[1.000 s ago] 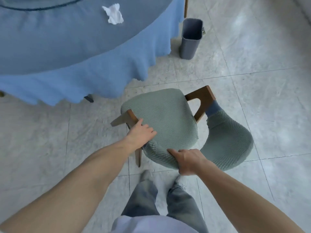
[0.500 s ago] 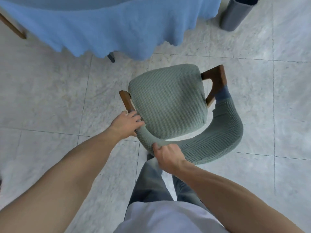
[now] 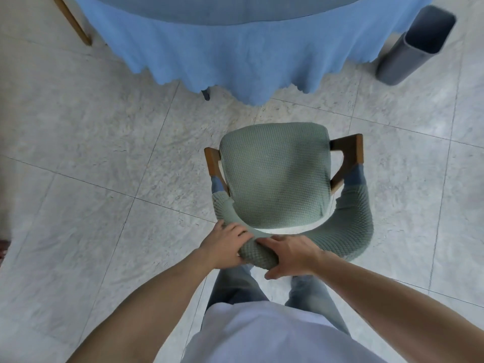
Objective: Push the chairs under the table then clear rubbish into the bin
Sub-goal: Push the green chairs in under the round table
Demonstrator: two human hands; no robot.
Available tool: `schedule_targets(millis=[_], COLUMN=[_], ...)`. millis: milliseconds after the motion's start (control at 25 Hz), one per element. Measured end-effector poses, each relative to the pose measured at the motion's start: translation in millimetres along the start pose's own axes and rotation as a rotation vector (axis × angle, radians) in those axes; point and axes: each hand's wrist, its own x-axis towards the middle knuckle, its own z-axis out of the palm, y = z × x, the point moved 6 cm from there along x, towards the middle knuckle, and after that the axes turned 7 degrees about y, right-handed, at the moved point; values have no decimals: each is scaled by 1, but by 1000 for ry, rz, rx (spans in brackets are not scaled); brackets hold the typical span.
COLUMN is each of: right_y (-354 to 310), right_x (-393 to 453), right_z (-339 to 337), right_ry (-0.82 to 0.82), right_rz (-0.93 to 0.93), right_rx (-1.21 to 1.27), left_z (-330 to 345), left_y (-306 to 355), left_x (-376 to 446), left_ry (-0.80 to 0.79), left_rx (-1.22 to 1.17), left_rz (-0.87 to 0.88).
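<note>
A chair (image 3: 275, 176) with a grey-green knitted seat, curved padded backrest and brown wooden arms stands on the tiled floor, its front facing the table. The round table (image 3: 235, 48) under a blue cloth fills the top of the view, a short gap ahead of the chair. My left hand (image 3: 225, 244) and my right hand (image 3: 290, 255) both grip the left end of the backrest, side by side. A grey bin (image 3: 413, 45) stands on the floor at the upper right, beside the cloth's edge. No rubbish shows in this view.
A wooden leg (image 3: 73, 22) of another piece of furniture shows at the upper left. A dark table leg (image 3: 206, 94) pokes out below the cloth. My legs stand right behind the chair. Pale marble tiles stretch to the left and right.
The chair has turned to face the table squarely. My left hand has moved from the wooden arm onto the backrest beside my right hand. The table top with the tissue has left the view.
</note>
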Motion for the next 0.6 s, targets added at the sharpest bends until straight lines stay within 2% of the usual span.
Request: schedule_targets(millis=[80, 280, 440, 600], right_y=[40, 143, 146, 144], right_x=[-34, -89, -82, -82], right_z=[6, 3, -2, -5], right_ry=[32, 309, 245, 214], right_rz=[-26, -51, -126, -225], right_rx=[-68, -239, -270, -329], left_z=[3, 9, 7, 1], left_y=[9, 58, 100, 105], left_x=[-1, -6, 4, 13], left_ry=[15, 57, 10, -67], left_rx=[9, -29, 46, 174], left_rz=[-53, -203, -328, -369])
